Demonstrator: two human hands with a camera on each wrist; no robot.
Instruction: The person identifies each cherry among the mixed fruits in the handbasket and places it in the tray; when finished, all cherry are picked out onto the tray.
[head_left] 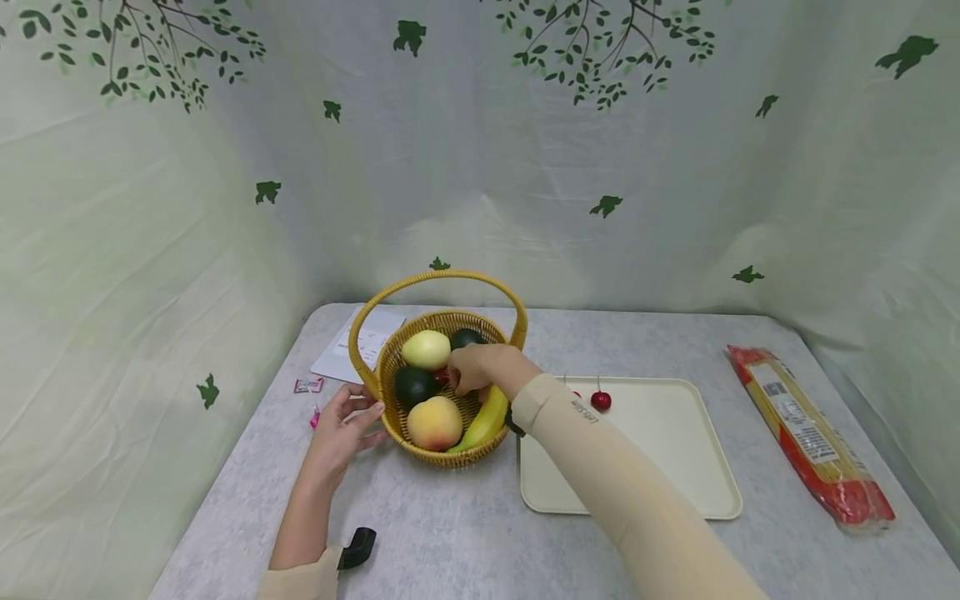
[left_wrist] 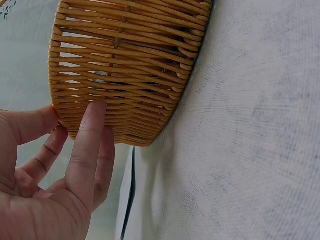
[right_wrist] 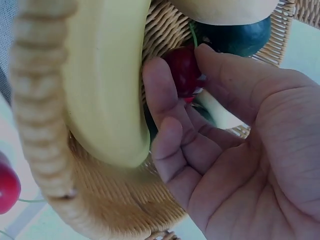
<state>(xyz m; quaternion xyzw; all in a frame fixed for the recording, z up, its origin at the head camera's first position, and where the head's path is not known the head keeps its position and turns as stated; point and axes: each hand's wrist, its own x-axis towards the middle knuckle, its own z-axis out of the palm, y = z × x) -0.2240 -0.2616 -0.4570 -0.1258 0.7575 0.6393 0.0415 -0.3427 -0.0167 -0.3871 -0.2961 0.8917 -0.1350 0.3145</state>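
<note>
A wicker basket with a tall arched handle holds a peach, a banana, a pale yellow fruit and dark green fruits. My right hand reaches inside it. Between that hand's thumb and finger, a dark red cherry with a green stem is pinched, close beside the banana. At the basket's left side, my left hand touches the rim and outer weave with its fingertips, fingers mostly straight. Part of the basket's inside is hidden by the right hand.
Right of the basket lies a cream tray, partly covered by my right sleeve, with cherries at its far side. A noodle packet lies farther right. Paper and small wrapped sweets lie left of the basket.
</note>
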